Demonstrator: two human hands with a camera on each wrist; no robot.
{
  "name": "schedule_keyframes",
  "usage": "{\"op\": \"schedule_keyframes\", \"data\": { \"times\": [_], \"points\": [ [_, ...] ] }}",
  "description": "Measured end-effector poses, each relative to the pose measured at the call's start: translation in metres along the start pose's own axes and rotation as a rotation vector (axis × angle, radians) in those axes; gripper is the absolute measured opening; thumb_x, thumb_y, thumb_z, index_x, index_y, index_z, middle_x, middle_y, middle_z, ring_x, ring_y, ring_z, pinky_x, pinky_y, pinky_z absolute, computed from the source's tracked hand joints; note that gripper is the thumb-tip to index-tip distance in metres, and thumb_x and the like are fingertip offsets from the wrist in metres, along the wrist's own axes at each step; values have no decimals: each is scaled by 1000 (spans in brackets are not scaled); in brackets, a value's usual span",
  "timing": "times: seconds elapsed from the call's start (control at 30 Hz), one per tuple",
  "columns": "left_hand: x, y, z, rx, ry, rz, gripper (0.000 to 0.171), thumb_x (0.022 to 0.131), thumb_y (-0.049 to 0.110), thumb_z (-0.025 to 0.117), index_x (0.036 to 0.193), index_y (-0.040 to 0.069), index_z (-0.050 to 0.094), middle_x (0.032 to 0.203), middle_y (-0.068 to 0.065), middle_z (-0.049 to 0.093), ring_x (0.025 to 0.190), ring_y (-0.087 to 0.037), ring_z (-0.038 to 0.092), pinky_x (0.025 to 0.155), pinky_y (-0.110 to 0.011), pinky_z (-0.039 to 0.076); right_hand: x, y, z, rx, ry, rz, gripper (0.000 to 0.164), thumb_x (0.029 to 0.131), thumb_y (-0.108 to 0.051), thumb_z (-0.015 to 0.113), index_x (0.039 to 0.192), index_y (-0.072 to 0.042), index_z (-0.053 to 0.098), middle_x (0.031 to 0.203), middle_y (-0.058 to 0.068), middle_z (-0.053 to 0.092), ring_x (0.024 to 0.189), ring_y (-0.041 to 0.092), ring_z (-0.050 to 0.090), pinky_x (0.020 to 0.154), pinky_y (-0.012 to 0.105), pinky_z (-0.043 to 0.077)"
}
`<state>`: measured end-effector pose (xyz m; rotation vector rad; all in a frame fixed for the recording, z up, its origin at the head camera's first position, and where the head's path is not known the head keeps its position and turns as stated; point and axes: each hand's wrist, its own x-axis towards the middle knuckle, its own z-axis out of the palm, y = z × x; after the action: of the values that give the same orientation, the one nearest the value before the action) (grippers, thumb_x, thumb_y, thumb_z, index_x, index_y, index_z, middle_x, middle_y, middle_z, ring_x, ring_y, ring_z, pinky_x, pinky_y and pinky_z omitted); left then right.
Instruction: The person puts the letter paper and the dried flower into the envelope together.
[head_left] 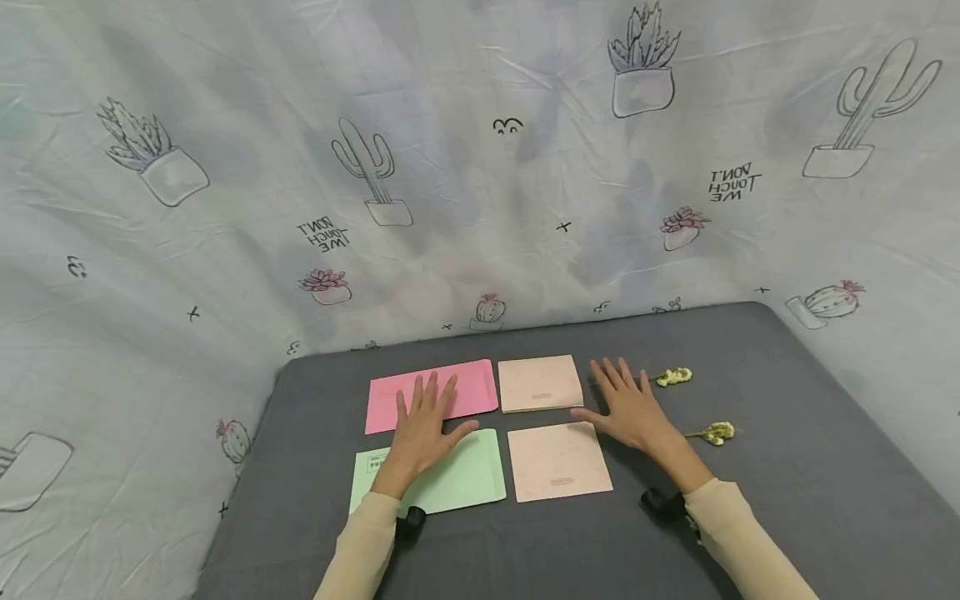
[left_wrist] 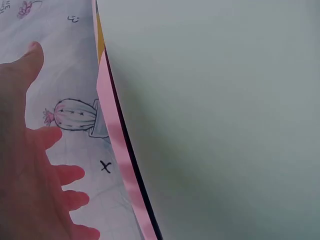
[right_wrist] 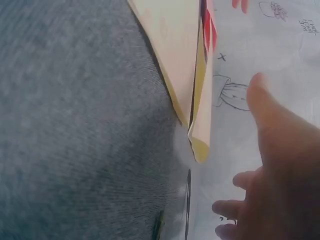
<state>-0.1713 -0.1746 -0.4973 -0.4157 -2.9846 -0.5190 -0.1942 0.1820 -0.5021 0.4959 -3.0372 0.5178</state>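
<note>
Plainly, fingers [head_left: 430, 392] spread apart: left hand [head_left: 422, 435] over pink envelope [head_left: 476, 385], right hand [head_left: 630, 414] beside peach papers [head_left: 558, 457].

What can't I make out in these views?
Head: left hand covers parts of the pink paper and green paper.
Head: right hand hides part of the upper flower at its stem.
Head: green paper's print is too small to read.
Left wrist: left edge crops left hand.

Left grip [head_left: 422, 432] and right grip [head_left: 630, 412] seemingly hover, both spread wide.
</note>
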Motion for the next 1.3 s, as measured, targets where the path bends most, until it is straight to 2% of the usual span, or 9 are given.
{"op": "schedule_keyframes", "data": {
  "times": [0.23,0.43,0.57,0.67,0.77,0.87,0.97,1.13,1.3],
  "points": [
    [-3,3,-3,-2,-13,6,87,89,67,52,157,22,24,160,-16,21,148,-39,13,115,-63,4,-2,-3,-5,176,-64,-14,94,90,-62,56,153,0,25,157,25,24,145,48,12,114,64,7],
    [-8,6,-5,-10,-9,33,84,89,65,54,156,22,27,159,-16,25,147,-38,17,115,-63,10,-3,-2,-5,195,-67,-34,91,91,-58,57,152,2,26,156,27,22,144,49,12,114,63,9],
    [-11,11,-8,-32,12,77,80,90,60,58,154,19,33,156,-17,32,145,-39,24,114,-63,15,-4,-3,-7,229,-31,-65,84,91,-49,63,150,2,32,155,28,25,143,49,16,111,65,19],
    [-13,15,-9,-42,7,96,78,91,58,59,153,17,34,153,-17,37,142,-39,30,113,-62,19,-5,-6,-9,258,9,-59,73,93,-40,66,146,3,40,152,28,32,140,48,27,106,66,30],
    [-14,17,-9,-45,-4,116,75,92,55,59,152,16,36,151,-16,40,139,-38,36,113,-59,23,-6,-10,-10,287,69,-30,57,94,-30,66,138,3,50,142,26,47,130,45,44,99,61,40],
    [-16,19,-9,-58,2,142,71,93,52,60,149,14,40,149,-16,42,138,-36,39,113,-56,27,-6,-12,-11,309,126,-17,42,94,-21,67,128,3,60,124,23,62,110,40,60,89,54,50],
    [-17,21,-11,-69,5,156,68,93,50,61,147,12,44,150,-14,43,137,-33,40,112,-53,30,-6,-14,-13,326,143,-21,34,92,-16,68,120,3,65,110,19,68,94,34,66,77,47,55],
    [-20,22,-12,-62,-23,192,66,92,48,63,144,10,49,146,-10,47,134,-30,45,109,-51,36,-5,-15,-16,388,65,-49,31,91,-14,70,117,3,67,103,15,70,86,28,68,70,41,56],
    [-23,21,-11,-28,-96,227,72,89,51,66,144,8,48,144,-10,50,131,-29,48,108,-49,38,-5,-14,-17,382,-58,-85,36,86,-16,75,116,3,67,106,14,69,91,28,65,76,43,53]
  ]
}}
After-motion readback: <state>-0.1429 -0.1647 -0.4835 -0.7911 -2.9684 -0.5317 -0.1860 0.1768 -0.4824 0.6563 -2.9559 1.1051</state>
